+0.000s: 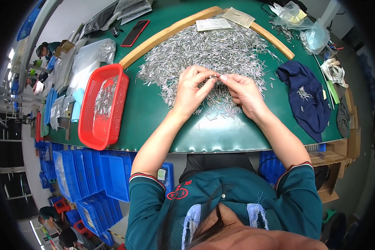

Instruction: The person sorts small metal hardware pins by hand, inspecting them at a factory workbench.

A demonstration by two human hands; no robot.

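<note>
A wide heap of thin silvery metal pins point(204, 46) covers the middle of the green table point(166, 137). Over its near edge, my left hand point(190, 88) pinches a small metal pin point(213, 76) between thumb and forefinger. My right hand point(246, 95) comes from the other side, its thumb and forefinger pressed together close to the left fingertips. Whatever lies between those right fingertips is too small to make out. Loose pins lie on the tabletop beneath both hands.
Two wooden bars point(171, 36) point(273, 40) frame the heap's far side. Left stands a red plastic basket point(123, 93) with pins inside; a phone point(136, 33) lies beyond it. Dark blue cloth point(308, 108) holds some pins at right. Blue bins point(114, 177) stand below the table.
</note>
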